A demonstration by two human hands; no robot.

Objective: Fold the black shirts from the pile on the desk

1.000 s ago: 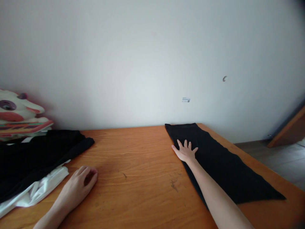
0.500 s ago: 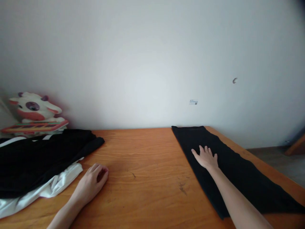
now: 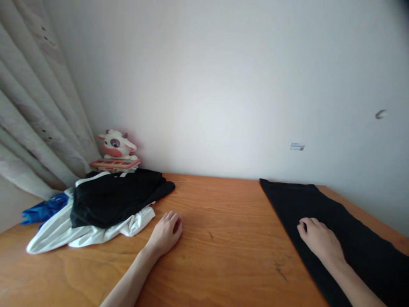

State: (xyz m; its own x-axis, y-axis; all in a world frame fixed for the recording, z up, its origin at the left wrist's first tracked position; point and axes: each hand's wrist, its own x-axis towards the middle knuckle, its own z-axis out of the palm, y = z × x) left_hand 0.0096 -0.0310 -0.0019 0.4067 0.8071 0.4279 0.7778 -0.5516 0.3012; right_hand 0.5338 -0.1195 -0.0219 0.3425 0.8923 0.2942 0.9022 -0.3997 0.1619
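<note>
My right hand (image 3: 321, 241) lies palm down on a long folded black garment (image 3: 345, 230) stretched along the right side of the wooden table (image 3: 223, 238); its fingers are loosely curled and hold nothing. Near the table's middle my left hand (image 3: 166, 232) rests on the bare wood, fingers curled under, just right of a heap of clothes. That heap has a black garment (image 3: 118, 196) on top of a white one (image 3: 92, 230), with a blue piece (image 3: 44, 209) at its far left.
A cow-shaped toy (image 3: 116, 147) sits on a flat colourful box (image 3: 115, 163) against the wall behind the heap. A pale curtain (image 3: 32, 119) hangs at the left. The white wall (image 3: 223, 85) runs along the table's far edge.
The view has swung left, so the curtain, the blue piece and the whole heap show. My right hand slid back along the black garment toward me and its fingers curled. My left hand stayed put.
</note>
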